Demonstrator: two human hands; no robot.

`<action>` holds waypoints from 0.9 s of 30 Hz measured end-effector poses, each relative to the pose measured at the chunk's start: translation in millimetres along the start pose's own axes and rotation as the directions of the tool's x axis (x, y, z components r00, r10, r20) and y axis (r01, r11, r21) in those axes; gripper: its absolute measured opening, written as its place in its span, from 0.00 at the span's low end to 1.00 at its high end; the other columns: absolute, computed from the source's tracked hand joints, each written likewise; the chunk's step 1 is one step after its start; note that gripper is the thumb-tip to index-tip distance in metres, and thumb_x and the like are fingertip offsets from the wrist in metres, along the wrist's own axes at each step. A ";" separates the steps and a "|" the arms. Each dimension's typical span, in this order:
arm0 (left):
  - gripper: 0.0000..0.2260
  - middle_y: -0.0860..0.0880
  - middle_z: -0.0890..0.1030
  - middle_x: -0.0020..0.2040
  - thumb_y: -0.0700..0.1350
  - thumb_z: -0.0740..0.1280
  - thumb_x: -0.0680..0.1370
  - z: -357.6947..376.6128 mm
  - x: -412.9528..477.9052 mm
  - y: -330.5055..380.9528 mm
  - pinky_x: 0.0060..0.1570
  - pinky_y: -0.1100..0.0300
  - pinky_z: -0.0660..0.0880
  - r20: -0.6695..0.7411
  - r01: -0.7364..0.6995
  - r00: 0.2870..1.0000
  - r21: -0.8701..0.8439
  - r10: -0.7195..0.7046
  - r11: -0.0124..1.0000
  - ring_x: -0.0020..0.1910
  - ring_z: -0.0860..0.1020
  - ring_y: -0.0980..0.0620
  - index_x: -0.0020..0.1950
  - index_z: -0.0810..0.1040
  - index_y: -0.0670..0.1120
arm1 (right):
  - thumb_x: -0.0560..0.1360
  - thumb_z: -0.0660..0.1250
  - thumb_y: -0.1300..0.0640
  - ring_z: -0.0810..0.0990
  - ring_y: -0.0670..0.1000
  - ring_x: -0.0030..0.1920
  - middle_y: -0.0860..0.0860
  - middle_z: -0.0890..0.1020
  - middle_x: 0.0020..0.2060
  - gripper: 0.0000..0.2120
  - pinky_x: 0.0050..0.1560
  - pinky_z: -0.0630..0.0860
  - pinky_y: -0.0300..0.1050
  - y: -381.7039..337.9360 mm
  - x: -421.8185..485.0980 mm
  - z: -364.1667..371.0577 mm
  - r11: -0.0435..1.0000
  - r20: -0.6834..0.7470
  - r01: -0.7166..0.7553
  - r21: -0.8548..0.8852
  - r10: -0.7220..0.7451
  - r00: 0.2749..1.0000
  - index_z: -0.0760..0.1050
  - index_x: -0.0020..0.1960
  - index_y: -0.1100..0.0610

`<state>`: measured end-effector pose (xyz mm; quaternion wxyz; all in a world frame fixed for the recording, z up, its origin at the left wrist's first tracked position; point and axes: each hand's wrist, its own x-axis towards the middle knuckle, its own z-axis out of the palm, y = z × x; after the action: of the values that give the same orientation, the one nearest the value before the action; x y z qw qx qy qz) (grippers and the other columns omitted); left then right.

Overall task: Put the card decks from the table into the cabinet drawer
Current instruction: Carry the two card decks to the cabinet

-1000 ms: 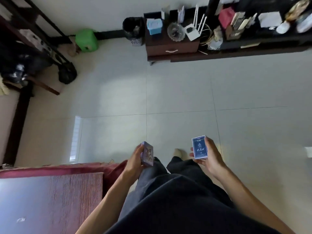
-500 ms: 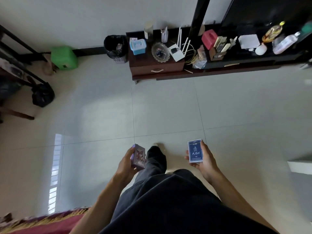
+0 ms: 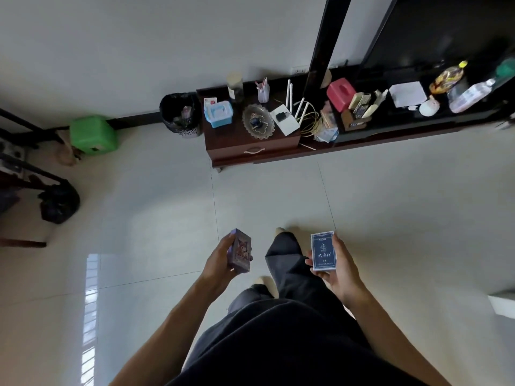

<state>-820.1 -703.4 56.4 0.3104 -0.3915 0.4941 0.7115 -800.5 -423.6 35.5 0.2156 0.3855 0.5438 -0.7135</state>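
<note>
Closed drawer (image 3: 252,150) contents hidden, blue deck (image 3: 323,251) print too small, forearms cut off below

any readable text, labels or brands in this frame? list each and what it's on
Blue card deck in the right hand: white print on its face, too blurred to read.
Purple card deck in the left hand: a picture, no legible words.
Small white and red box on the cabinet: marking too small to read.
Nothing else legible.
</note>
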 end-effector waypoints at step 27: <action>0.21 0.40 0.79 0.54 0.57 0.61 0.80 5.7 184.2 295.1 0.43 0.53 0.77 -0.097 -0.035 0.994 0.089 0.044 0.995 0.49 0.79 0.43 0.66 0.73 0.43 | 0.81 0.58 0.37 0.85 0.57 0.43 0.59 0.85 0.47 0.28 0.44 0.79 0.51 -247.2 251.7 180.5 0.986 0.078 -0.097 -0.138 0.108 0.991 0.76 0.65 0.59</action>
<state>-1158.3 -782.0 34.2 0.2883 -0.4024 0.5472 0.6749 -1190.7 -487.5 8.9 0.3001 0.3670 0.5603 -0.6792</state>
